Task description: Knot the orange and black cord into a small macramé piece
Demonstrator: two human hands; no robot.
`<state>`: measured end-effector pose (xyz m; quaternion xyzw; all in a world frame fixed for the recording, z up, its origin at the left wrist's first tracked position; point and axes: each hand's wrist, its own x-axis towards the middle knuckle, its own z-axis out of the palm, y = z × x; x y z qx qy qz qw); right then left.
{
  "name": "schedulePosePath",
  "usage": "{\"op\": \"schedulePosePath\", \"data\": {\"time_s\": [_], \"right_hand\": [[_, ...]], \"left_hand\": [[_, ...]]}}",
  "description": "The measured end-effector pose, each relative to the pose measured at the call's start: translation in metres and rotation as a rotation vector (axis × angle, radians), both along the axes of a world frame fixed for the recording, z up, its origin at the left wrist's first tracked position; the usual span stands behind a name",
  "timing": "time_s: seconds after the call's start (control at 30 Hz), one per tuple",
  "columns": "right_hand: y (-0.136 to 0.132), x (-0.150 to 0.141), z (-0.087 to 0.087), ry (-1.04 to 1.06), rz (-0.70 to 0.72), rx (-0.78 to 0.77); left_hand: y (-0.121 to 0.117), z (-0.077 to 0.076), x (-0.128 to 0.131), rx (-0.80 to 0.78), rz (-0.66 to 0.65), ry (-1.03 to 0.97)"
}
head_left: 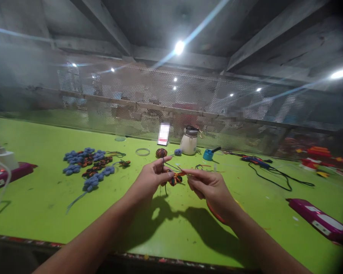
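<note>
My left hand (153,174) pinches a small crocheted flower (175,179) in dark and orange yarn between thumb and fingers. A dark strand of yarn (171,165) runs over the raised index finger. From the right, my right hand (207,182) is closed on a thin crochet hook (182,171), whose tip meets the yarn at the flower. Most of the hook is hidden by the fingers. Just beyond the hands, a ball of dark, orange-flecked yarn (161,153) rests on the green table (125,232).
Blue crocheted flowers (91,182) and dark-orange ones (100,164) lie on the left. Behind stand a lit phone (163,134), a pale jar (188,144) and a blue container (208,154). Purple power strips (320,219) flank both sides. A red curved object (215,214) is under my right wrist.
</note>
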<state>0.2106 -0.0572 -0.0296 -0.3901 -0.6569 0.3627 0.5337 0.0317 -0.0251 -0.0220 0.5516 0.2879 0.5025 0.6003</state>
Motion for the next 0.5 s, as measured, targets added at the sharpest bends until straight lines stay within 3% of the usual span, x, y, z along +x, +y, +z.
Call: {"op": "schedulePosePath", "data": {"time_s": [0.27, 0.5], "right_hand": [[-0.004, 0.021, 0.022, -0.549, 0.077, 0.263], [-0.006, 0.028, 0.028, -0.784, 0.136, 0.369]], "left_hand": [[-0.003, 0.003, -0.004, 0.007, -0.112, 0.085], [-0.002, 0.0, -0.003, -0.001, -0.165, 0.122]]}}
